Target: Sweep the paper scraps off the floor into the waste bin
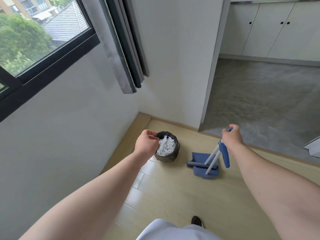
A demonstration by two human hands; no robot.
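Note:
A small waste bin (166,158) with a black liner stands on the beige floor in the corner, filled to the top with white paper scraps (166,146). My left hand (146,142) hovers over the bin's left rim with its fingers curled and nothing visible in them. My right hand (231,135) grips the blue handle tops of a broom and a dustpan together. Their white poles slant down to the blue dustpan (199,157), which rests on the floor just right of the bin. The broom head (194,164) lies in the dustpan. No scraps show on the floor.
A white wall and wooden skirting (131,135) run along the left, with a grey curtain (121,49) hanging above the corner. A grey-floored room (259,101) with white cabinets opens at the right. A white object (313,148) pokes in at the right edge. My shoe (196,220) is near the bottom.

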